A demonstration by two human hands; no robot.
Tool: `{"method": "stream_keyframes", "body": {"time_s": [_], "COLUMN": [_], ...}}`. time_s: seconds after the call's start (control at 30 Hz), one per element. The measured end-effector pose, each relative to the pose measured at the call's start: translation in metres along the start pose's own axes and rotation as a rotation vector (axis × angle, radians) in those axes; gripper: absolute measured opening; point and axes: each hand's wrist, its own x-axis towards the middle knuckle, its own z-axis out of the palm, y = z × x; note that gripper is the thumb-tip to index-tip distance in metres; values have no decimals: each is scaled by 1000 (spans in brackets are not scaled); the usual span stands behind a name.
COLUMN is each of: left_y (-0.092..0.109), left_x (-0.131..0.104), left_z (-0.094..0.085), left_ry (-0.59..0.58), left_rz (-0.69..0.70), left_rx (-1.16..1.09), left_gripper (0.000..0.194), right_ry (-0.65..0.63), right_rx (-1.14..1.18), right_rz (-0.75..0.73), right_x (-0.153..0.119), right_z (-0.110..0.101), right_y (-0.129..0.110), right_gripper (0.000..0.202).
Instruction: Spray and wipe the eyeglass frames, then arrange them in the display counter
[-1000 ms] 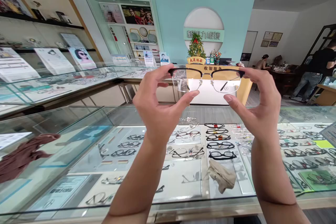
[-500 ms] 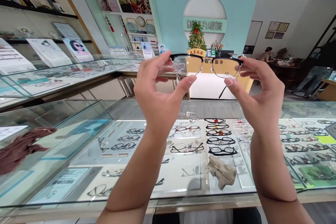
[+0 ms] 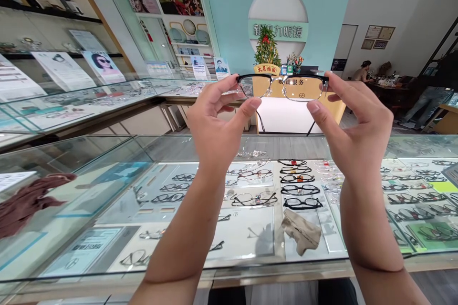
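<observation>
A pair of eyeglasses (image 3: 278, 78) with black upper rims and thin metal lower rims is held up at arm's length above the glass counter. My left hand (image 3: 223, 116) grips its left end, thumb below and fingers at the upper corner. On the other end, my right hand (image 3: 352, 121) pinches the right corner in the same way. The temples hang down behind the lenses, their dark tips showing below the rims. Beneath my hands, a crumpled beige cloth (image 3: 302, 231) lies on the counter's glass.
The glass display counter (image 3: 246, 267) holds rows of spectacle frames (image 3: 299, 189). A brown cloth (image 3: 34, 200) lies on the left. Farther off stand another showcase (image 3: 82, 119), a yellow-and-white service desk (image 3: 282, 114) with a plant (image 3: 266, 52), and a seated person (image 3: 363, 72) at the right.
The eyeglasses have turned slightly in my hands, and the left temple now shows hanging below its lens. Both hands keep their hold; the right has shifted a little rightward.
</observation>
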Motion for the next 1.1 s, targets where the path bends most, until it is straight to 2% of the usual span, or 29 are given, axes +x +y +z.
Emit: {"method": "stream_keyframes", "body": {"time_s": [0.17,0.3,0.47,0.67,0.87,1.1], "left_y": [-5,-9,-10,-8,-5,4], "left_x": [3,4,2,-1,-1,-1], "left_z": [2,5,7,0,-2,0], "left_ry": [-73,-76,-11,20,32,63], "left_rz": [-79,-91,-14,103,109,98], "left_rx": [-82,-106,-65,77,151,199], "left_gripper": [44,49,51,55,55,53], "right_ry": [27,32,-3,-149,-192,-175], "right_rx": [-36,-64,-45,55,137,146], "right_rz": [-30,-29,1,94,164,158], "right_x": [-1,-2,-2,-1,-1,-1], "right_z": [1,1,1,9,14,11], "right_y": [0,-1,3,24,33,28], "right_gripper": [39,40,41,41,42,40]}}
